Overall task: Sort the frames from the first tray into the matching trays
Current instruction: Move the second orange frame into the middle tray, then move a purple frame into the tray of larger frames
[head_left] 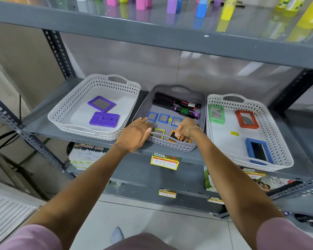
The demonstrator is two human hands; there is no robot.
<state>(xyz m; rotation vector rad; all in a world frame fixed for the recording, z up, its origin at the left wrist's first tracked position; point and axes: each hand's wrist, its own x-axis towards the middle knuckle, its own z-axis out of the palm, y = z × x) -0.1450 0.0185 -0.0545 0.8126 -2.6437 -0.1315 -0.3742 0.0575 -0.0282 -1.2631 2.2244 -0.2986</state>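
In the grey tray (170,144), an orange frame (173,136) is pinched by the right hand (185,129). The tray's front-left rim is touched by the left hand (135,133), open and flat.

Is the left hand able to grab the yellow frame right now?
Probably yes. The left hand rests on the middle tray's front rim, right beside the yellow frame, and nothing lies between them. The right hand is busy at the orange frame.

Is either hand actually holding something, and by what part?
The right hand pinches an orange frame by its upper right edge. The left hand holds nothing, just rests on the grey tray's rim.
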